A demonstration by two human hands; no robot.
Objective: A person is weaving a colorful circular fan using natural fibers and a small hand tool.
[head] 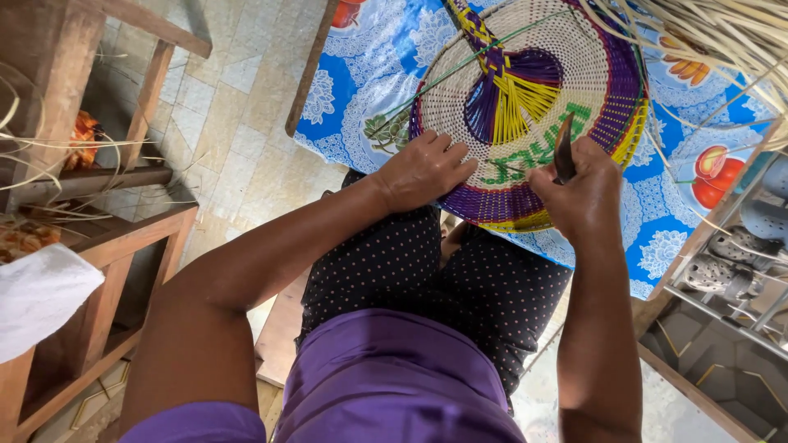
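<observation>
A round woven fan (533, 98) in cream, purple, yellow and green lies on a blue patterned cloth (369, 74), its near rim over my lap. My left hand (423, 171) presses flat on the fan's lower left rim. My right hand (579, 193) is closed around a dark curved pointed tool (563, 149), its tip up against the weave near the green part. A green strip (460, 70) runs slantwise across the fan.
Loose pale straw strands (722, 41) hang at the top right. A metal rack with sandals (739, 254) stands at the right. Wooden furniture frames (98, 238) fill the left, with a white cloth (41, 295) draped on one. Tiled floor lies below.
</observation>
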